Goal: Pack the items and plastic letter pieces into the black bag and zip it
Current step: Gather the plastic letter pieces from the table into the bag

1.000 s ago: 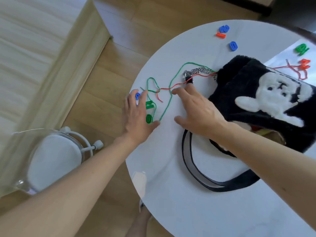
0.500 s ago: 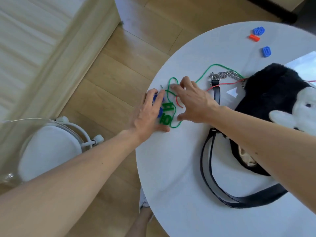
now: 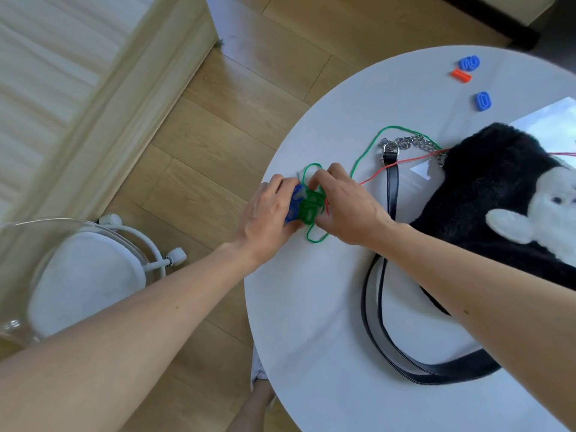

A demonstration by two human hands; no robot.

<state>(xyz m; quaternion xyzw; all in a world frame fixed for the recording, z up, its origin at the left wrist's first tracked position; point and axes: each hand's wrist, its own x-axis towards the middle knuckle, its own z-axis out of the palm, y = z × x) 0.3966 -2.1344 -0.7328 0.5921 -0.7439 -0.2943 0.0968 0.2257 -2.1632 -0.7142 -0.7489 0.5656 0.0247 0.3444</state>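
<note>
Black bag [image 3: 486,194] lies on its side at the right of the round white table [image 3: 327,353], fluffy, white character patch facing up; opening not visible, contents can't be told. Its black strap [image 3: 392,182] loops toward the table's near edge, with chain [image 3: 414,142] at the top.

Left hand [image 3: 265,213] and right hand [image 3: 346,207] are cupped together at the table's left edge, fingers curled around a blue letter piece [image 3: 294,199] and green letter pieces [image 3: 308,207]. Green string [image 3: 367,145] and red string [image 3: 405,160] trail from there toward the bag.

Far side: two blue pieces [image 3: 469,62] and an orange piece [image 3: 461,75], well apart from the bag. Wood floor [image 3: 218,135]; white stool [image 3: 87,275] at left. No legible writing.
</note>
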